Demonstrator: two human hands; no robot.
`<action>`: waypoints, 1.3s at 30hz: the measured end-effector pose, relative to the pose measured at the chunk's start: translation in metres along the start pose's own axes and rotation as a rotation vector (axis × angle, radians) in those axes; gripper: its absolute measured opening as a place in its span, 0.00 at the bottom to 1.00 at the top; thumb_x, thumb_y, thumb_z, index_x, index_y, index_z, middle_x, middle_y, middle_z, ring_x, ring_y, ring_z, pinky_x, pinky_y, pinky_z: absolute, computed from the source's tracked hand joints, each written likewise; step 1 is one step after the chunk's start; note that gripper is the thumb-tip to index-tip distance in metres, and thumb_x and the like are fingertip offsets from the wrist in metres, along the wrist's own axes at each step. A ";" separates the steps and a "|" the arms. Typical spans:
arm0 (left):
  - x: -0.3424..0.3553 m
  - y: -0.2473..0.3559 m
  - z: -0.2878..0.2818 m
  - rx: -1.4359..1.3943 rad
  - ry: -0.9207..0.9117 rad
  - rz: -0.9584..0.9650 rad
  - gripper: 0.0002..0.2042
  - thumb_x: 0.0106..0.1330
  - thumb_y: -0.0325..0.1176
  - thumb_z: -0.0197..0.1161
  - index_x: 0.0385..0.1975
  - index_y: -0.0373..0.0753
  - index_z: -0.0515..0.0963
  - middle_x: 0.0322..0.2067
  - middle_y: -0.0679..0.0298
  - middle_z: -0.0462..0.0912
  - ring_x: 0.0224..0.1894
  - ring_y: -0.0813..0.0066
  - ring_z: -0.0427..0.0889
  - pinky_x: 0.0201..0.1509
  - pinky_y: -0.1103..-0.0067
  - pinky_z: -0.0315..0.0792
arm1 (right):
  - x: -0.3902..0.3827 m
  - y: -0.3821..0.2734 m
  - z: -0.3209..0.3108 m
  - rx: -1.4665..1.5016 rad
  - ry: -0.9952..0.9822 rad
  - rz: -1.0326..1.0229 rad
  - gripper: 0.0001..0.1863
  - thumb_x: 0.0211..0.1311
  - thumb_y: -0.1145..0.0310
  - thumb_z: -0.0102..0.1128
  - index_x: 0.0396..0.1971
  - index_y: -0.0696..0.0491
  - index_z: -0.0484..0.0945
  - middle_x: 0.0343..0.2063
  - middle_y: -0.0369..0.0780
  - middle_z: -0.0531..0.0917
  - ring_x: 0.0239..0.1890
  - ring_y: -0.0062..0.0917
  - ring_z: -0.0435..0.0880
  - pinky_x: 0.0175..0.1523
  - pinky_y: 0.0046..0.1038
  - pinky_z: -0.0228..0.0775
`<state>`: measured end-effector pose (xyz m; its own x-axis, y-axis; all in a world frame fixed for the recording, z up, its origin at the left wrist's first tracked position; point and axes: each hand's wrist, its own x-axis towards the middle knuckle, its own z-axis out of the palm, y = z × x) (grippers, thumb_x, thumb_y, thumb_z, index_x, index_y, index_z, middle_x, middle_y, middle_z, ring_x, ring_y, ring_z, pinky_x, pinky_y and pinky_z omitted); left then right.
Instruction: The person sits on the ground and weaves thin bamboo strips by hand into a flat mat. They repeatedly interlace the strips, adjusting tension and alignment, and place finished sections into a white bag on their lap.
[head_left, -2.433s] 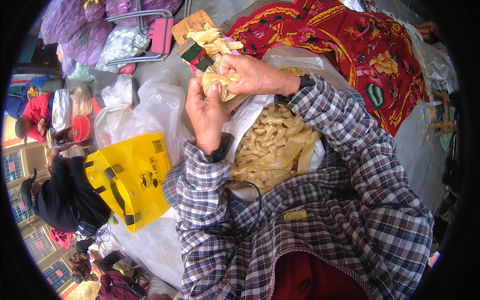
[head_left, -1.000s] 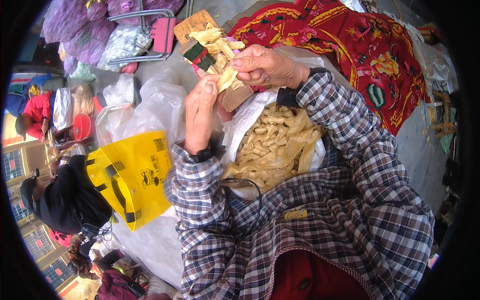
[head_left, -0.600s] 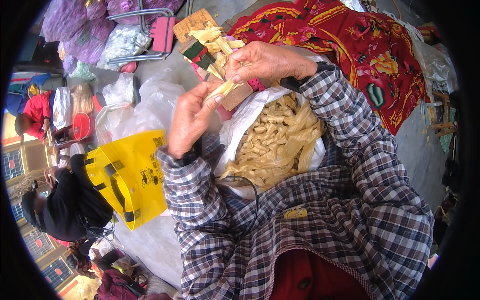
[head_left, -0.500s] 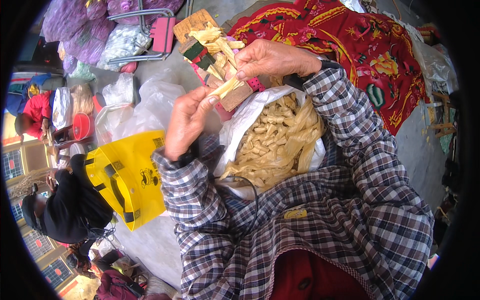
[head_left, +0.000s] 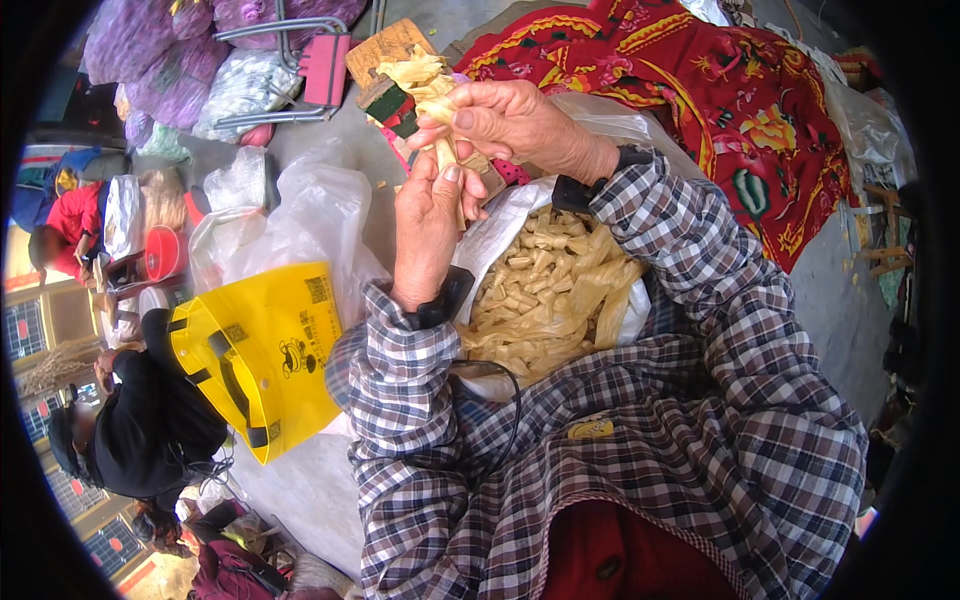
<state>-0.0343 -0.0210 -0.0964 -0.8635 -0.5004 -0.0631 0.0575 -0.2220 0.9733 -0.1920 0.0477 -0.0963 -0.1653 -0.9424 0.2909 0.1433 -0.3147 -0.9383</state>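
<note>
One pale yellow strip (head_left: 446,152): held between the left hand (head_left: 428,225) and the right hand (head_left: 520,125), just above the upper left edge of a white sack (head_left: 483,245).
Left-hand grip: the fingers are curled nearly closed, with the strip pinned under the thumb.
Right-hand grip: thumb and fingers are bent together around the strip's upper part (some of the fingertips are hidden).
Sack on the lap: its mouth is left open and filled with tan knotted pieces (head_left: 545,265); longer strands (head_left: 605,290) are draped toward its right edge.
Checked sleeves (head_left: 400,385): dark cuffs (head_left: 437,305) are seen at both wrists.
Wooden board (head_left: 385,48): loose strips (head_left: 415,72) are heaped at its lower right edge, and a dark green block (head_left: 400,108) is seen just below them.
Floor (head_left: 290,490), left side: a yellow bag (head_left: 290,350) is set near a clear plastic bag (head_left: 325,205).
Floor, upper left corner: purple net bags (head_left: 150,60) are piled beside a folding chair (head_left: 323,75) (its seat is pink).
Blanket (head_left: 640,80): red and flowered, spread beyond the sack's upper right edge.
</note>
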 end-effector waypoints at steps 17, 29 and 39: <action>0.007 0.003 -0.009 0.572 0.252 0.501 0.04 0.63 0.23 0.58 0.36 0.35 0.74 0.27 0.67 0.76 0.22 0.87 0.72 0.18 0.87 0.64 | -0.005 0.009 0.004 -0.854 -0.112 -0.015 0.12 0.54 0.66 0.57 0.36 0.56 0.76 0.20 0.45 0.79 0.25 0.36 0.81 0.30 0.34 0.70; 0.005 -0.003 -0.012 -0.015 0.253 0.127 0.07 0.68 0.29 0.55 0.37 0.31 0.75 0.31 0.67 0.79 0.32 0.86 0.75 0.38 0.87 0.69 | -0.002 0.006 0.004 -0.681 0.025 -0.080 0.13 0.49 0.68 0.60 0.36 0.56 0.75 0.26 0.40 0.79 0.30 0.28 0.80 0.35 0.28 0.71; 0.002 0.005 -0.013 -0.180 0.102 -0.020 0.11 0.64 0.27 0.56 0.45 0.31 0.72 0.30 0.68 0.77 0.26 0.87 0.73 0.23 0.89 0.65 | -0.003 0.010 0.001 -0.886 0.030 -0.288 0.10 0.49 0.65 0.61 0.31 0.53 0.78 0.28 0.39 0.80 0.32 0.32 0.82 0.36 0.30 0.72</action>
<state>-0.0292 -0.0344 -0.0947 -0.8108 -0.5743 -0.1132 0.1370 -0.3742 0.9172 -0.1892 0.0469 -0.1067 -0.1053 -0.8342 0.5414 -0.7021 -0.3232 -0.6345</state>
